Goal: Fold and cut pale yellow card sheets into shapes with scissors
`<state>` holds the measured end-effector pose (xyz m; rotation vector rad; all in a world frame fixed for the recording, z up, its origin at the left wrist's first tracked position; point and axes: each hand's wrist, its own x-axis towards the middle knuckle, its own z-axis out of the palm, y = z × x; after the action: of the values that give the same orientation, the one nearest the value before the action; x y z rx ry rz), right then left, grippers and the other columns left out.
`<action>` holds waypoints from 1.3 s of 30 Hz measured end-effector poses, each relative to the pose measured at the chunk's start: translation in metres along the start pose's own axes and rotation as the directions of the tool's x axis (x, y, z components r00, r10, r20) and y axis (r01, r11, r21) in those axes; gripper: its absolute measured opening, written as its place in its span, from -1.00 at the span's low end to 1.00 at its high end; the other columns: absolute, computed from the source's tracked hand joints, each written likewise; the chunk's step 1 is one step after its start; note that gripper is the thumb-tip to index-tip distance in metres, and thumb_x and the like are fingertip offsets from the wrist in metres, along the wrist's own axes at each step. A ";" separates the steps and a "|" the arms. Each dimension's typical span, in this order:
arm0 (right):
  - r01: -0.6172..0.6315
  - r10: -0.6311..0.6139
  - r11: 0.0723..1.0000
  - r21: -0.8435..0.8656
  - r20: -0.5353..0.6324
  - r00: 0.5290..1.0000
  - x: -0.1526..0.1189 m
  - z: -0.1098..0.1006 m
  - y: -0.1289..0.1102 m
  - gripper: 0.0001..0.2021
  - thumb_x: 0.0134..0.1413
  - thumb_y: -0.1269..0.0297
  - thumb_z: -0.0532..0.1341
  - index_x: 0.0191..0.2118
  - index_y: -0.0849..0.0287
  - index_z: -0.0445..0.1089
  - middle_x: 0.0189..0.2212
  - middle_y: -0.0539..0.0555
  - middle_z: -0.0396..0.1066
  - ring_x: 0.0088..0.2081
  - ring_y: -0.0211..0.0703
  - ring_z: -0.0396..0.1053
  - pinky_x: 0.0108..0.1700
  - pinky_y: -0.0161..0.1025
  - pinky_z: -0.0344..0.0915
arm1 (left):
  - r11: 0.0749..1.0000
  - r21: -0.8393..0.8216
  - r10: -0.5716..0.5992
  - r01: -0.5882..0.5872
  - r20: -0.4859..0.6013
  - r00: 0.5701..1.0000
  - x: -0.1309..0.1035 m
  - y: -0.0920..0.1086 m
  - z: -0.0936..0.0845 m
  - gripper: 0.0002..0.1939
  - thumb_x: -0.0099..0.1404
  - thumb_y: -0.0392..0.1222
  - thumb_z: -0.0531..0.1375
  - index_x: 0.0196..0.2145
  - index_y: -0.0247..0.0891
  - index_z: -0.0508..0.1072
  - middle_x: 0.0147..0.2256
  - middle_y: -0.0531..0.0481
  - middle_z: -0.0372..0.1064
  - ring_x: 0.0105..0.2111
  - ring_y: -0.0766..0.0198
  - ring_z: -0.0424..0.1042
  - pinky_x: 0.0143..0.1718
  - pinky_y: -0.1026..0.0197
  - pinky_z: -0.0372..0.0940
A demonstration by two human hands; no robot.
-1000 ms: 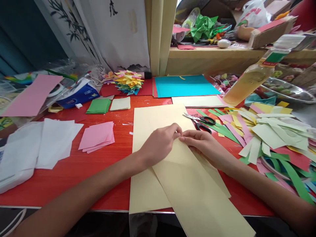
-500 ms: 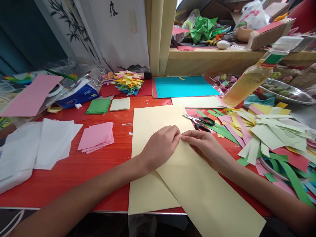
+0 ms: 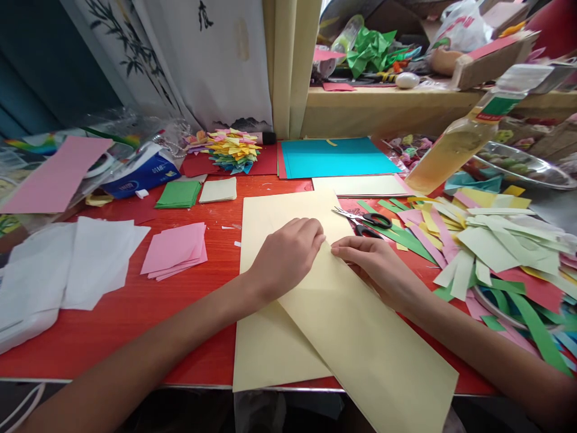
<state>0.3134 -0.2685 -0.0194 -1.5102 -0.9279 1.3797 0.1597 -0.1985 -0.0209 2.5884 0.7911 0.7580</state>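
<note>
My left hand [image 3: 288,255] is closed on the upper end of a cream sheet [image 3: 369,337], fingertips pinched at its top corner. Just right of it, my right hand [image 3: 367,261] pinches the same sheet's right edge between thumb and fingers, a small gap between the two hands. The held sheet slants down to the right, past the table's front edge. Beneath it lies another cream sheet [image 3: 265,355], flat on the red table. Scissors [image 3: 367,221] with black handles rest at that sheet's upper right, blades pointing left.
Pink squares [image 3: 175,249] and white sheets [image 3: 97,258] lie left. Green squares [image 3: 179,194], a blue sheet [image 3: 336,159] and a colourful folded-paper piece [image 3: 234,150] are behind. Paper strips [image 3: 496,240] pile up right, near a tilted-looking bottle [image 3: 455,147].
My left hand has moved slightly left and up, away from my right hand. The held sheet's lower end has swung left.
</note>
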 end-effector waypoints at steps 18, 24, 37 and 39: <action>-0.012 0.012 1.000 -0.001 0.008 1.000 0.001 -0.006 0.005 -0.78 -0.13 0.08 0.26 -0.43 0.14 0.42 -0.49 0.04 0.36 -0.49 -0.21 0.31 -0.49 -0.30 0.22 | 0.990 0.039 -0.138 0.139 -0.032 0.990 0.016 -0.020 -0.033 -0.85 0.29 -0.21 -0.01 -0.41 -0.25 0.28 -0.39 0.02 0.35 -0.37 0.27 0.29 -0.35 0.21 0.11; -0.082 0.082 0.996 0.016 0.018 0.996 0.002 -0.006 0.004 -0.77 -0.15 0.11 0.26 -0.40 0.16 0.43 -0.49 0.07 0.39 -0.50 -0.18 0.36 -0.52 -0.28 0.24 | 0.968 0.104 -0.227 0.228 -0.027 0.974 0.021 -0.036 -0.044 -0.86 0.27 -0.22 -0.01 -0.42 -0.24 0.27 -0.39 0.00 0.36 -0.38 0.24 0.29 -0.40 0.21 0.05; -0.098 0.099 0.994 -0.041 0.019 0.995 0.002 -0.006 0.001 -0.83 -0.07 0.16 0.23 -0.41 0.16 0.41 -0.48 0.04 0.39 -0.49 -0.23 0.36 -0.52 -0.35 0.23 | 0.911 0.243 -0.327 0.332 -0.064 0.943 0.025 -0.058 -0.060 -0.88 0.22 -0.22 -0.01 -0.44 -0.22 0.27 -0.43 0.00 0.35 -0.40 0.21 0.28 -0.42 0.22 0.04; -0.089 0.090 0.996 -0.030 0.025 0.996 0.003 -0.006 0.001 -0.83 -0.07 0.17 0.23 -0.41 0.16 0.41 -0.47 0.04 0.39 -0.46 -0.24 0.37 -0.49 -0.36 0.24 | 0.899 0.260 -0.337 0.352 -0.102 0.936 0.026 -0.064 -0.062 -0.89 0.22 -0.22 0.00 -0.43 -0.21 0.28 -0.43 0.00 0.35 -0.41 0.21 0.28 -0.43 0.22 0.04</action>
<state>0.3194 -0.2670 -0.0215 -1.5754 -0.9091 1.4585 0.1156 -0.1226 0.0104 2.5547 1.4179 0.6491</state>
